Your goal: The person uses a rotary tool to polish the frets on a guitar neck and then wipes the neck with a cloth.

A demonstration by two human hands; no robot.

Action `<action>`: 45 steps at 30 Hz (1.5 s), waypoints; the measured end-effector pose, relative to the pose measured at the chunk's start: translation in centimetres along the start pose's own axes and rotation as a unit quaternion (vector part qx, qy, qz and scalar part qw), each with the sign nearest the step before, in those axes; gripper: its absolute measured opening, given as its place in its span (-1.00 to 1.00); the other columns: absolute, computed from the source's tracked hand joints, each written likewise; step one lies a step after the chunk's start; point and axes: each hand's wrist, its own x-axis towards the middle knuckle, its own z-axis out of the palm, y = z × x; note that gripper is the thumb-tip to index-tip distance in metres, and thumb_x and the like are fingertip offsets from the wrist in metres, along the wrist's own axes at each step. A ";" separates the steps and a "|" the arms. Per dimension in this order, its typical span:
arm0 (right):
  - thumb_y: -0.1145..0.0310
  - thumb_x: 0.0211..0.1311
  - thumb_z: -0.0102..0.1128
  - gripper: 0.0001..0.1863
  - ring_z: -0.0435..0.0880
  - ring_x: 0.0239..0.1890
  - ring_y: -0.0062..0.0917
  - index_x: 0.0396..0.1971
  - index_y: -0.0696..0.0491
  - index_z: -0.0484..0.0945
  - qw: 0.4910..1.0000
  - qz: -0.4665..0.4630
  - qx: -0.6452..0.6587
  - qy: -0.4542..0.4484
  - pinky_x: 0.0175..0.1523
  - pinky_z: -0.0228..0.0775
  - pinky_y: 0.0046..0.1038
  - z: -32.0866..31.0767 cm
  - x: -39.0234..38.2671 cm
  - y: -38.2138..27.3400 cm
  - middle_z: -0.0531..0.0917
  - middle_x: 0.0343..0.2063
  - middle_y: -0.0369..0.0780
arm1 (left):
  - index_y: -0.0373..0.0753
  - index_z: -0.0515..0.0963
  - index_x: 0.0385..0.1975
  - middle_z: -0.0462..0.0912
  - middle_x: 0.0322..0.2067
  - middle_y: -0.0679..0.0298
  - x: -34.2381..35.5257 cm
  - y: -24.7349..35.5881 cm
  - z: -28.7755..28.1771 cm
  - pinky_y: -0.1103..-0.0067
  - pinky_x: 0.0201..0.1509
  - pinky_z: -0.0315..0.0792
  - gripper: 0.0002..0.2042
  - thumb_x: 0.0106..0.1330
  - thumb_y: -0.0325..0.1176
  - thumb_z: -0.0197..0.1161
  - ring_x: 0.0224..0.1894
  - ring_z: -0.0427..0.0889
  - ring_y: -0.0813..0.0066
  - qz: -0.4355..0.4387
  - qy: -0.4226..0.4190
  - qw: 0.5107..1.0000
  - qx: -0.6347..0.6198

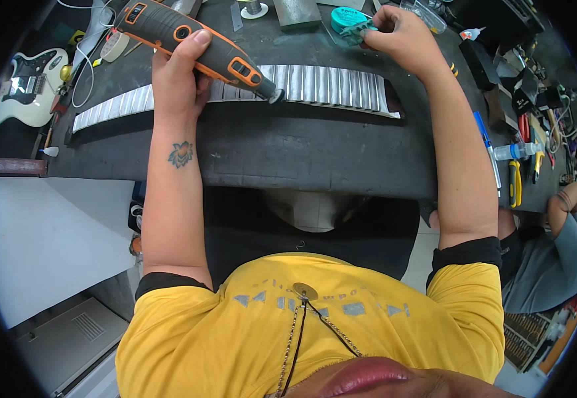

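My left hand (177,83) is wrapped round a grey and orange rotary tool (215,48), held tilted with its small round polishing tip (276,96) pointing down to the right. Below the tool, a curved, ribbed strip of shiny metal (328,83) lies across the dark workbench (282,149); my left hand and the tool hide part of it. My right hand (402,41) pinches a crumpled teal-green piece (356,32), perhaps cloth or wrapping, against or just in front of a round teal tin (346,16). Whether it touches the tin I cannot tell.
Behind the strip are a metal block (298,13) and a wire spool (253,9). A white guitar body (31,86) is at the left. Yellow-handled pliers (515,182), a clear bottle (515,151) and other tools crowd the right. Another person (547,265) sits at lower right.
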 end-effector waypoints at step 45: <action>0.37 0.19 0.40 -0.76 0.79 -0.25 -0.57 -0.31 0.21 0.56 0.980 -0.050 0.170 -0.085 -0.09 0.58 -0.56 3.2 -1.3 -0.5 0.76 -0.35 -0.17 | -0.38 0.50 0.09 0.68 0.02 0.13 -0.5 -1.1 1.9 0.55 0.21 0.54 -0.47 0.09 -0.59 0.53 0.06 0.67 0.46 0.170 -0.106 0.965 0.167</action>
